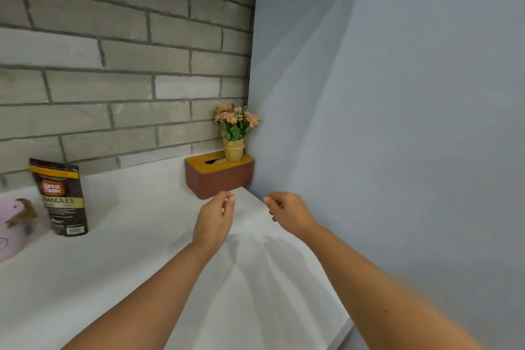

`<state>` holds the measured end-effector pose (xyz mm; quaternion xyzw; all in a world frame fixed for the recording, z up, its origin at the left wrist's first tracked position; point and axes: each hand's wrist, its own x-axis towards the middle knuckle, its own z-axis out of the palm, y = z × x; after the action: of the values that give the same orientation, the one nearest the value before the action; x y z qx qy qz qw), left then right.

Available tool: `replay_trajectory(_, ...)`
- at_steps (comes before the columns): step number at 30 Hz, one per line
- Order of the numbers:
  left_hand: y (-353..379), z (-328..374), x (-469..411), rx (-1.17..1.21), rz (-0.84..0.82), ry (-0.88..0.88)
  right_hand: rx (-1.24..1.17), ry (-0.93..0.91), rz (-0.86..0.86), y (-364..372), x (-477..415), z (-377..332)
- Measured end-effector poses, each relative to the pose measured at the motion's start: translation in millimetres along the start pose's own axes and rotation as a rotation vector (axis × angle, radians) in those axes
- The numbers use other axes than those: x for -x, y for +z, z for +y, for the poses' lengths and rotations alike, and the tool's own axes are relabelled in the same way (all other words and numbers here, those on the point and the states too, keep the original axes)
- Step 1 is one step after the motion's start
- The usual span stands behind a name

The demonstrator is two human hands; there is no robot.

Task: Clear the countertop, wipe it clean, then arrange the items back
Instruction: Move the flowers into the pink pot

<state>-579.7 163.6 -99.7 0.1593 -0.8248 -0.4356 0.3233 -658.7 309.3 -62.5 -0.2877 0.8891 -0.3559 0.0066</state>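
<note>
White counter beneath left hand and right hand, both raised side by side, fingers loosely curled, holding nothing. Just beyond, in the far right corner, brown rectangular tissue box with yellow lid, small yellow pot of pink flowers on top. Far left, upright dark granules pouch, near a pink rounded container.

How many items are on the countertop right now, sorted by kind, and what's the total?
tissue box: 1
potted flowers: 1, standing on the box's lid
coffee granules pouch: 1
pink container: 1, cut off at the left edge
Total: 4
</note>
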Motion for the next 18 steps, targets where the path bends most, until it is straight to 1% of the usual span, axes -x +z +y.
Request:
replay_trajectory(4,5,-8,-41,-0.025,0.036,-0.016,0.020,-0.052,0.023,3,-37,7)
replay_trajectory(9,21,-23,-81,-0.018,0.023,-0.021,-0.013,-0.047,0.030,12,-80,15)
replay_trajectory(12,32,-36,-101,0.010,0.024,-0.055,-0.055,-0.044,0.034,20,-107,25)
replay_trajectory(18,47,-44,-142,0.018,0.076,-0.129,-0.123,-0.050,-0.025,32,-164,36)
